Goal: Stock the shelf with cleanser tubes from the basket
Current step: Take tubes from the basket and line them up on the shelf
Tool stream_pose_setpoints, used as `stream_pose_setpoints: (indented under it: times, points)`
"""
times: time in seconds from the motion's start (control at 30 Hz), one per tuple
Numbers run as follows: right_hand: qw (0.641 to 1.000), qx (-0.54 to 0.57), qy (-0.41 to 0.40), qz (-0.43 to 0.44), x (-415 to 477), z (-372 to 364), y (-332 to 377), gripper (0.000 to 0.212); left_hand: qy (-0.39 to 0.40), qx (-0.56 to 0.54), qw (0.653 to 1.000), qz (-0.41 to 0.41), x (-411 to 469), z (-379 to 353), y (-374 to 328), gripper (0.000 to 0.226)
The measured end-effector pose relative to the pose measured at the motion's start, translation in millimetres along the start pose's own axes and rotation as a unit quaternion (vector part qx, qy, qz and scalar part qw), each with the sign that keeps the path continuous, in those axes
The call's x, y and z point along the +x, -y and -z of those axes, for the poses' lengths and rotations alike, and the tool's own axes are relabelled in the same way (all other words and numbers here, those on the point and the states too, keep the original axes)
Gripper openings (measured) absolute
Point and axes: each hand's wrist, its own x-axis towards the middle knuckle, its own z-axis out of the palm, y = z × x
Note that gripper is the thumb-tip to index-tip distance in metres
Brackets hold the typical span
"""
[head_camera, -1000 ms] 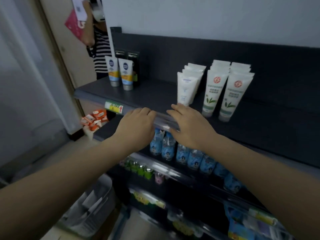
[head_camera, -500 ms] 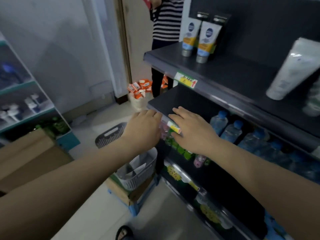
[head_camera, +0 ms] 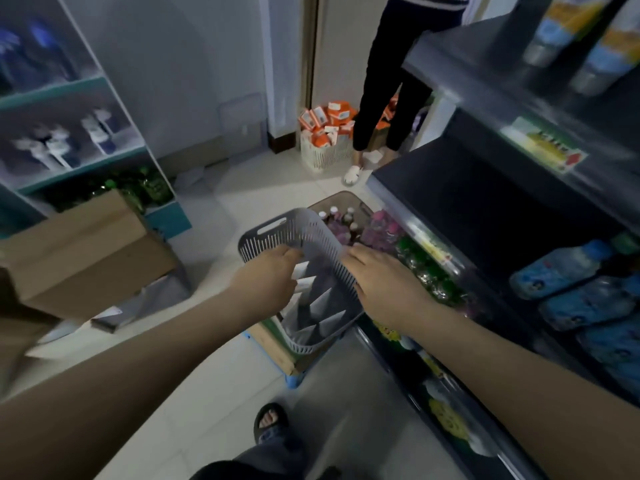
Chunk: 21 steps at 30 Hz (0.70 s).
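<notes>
- Grey basket (head_camera: 308, 233) of white tubes (head_camera: 323, 301) sits on a box over pale tiled floor (head_camera: 221, 199), beside the dark shelf (head_camera: 485, 209).
- Left hand (head_camera: 268, 280) reaches inside, grip hidden; right hand (head_camera: 384, 284) lies loosely spread on the rim.

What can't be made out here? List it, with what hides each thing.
Head view only:
- Left hand: fingertips dip into the gray basket; any grip is hidden.
- Right hand: covers the basket's rim; contact unclear.
- White tubes: count and labels hidden by basket wall and hands.
- Top-shelf tubes: blurred, cut off by the top edge.
</notes>
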Motion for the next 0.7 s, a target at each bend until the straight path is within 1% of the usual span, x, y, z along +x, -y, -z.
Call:
stream_pose_setpoints:
  times: [0.17,0.3,0.43,0.57,0.7]
  points:
    - [0.997,0.012,0.068,0.023,32.4,-39.0,1.7,0.057,0.057,-0.034,0.996,0.058,5.9,-39.3,38.2,0.043]
    - [0.992,0.015,0.124,0.035,54.8,-69.4,-2.0,0.049,0.097,-0.072,0.987,0.102,12.1,-74.3,51.7,0.047]
    - [0.983,0.044,0.176,0.029,77.6,-107.5,-17.6,0.043,0.148,-0.102,0.974,0.134,21.4,-114.5,56.8,0.039]
    - [0.970,0.037,0.238,0.043,100.2,-151.7,-39.2,0.035,0.197,-0.114,0.961,0.156,35.1,-161.9,62.3,0.048]
    - [0.956,0.041,0.285,0.060,113.9,-190.2,-59.3,0.028,0.244,-0.095,0.950,0.170,53.7,-200.9,59.6,0.036]
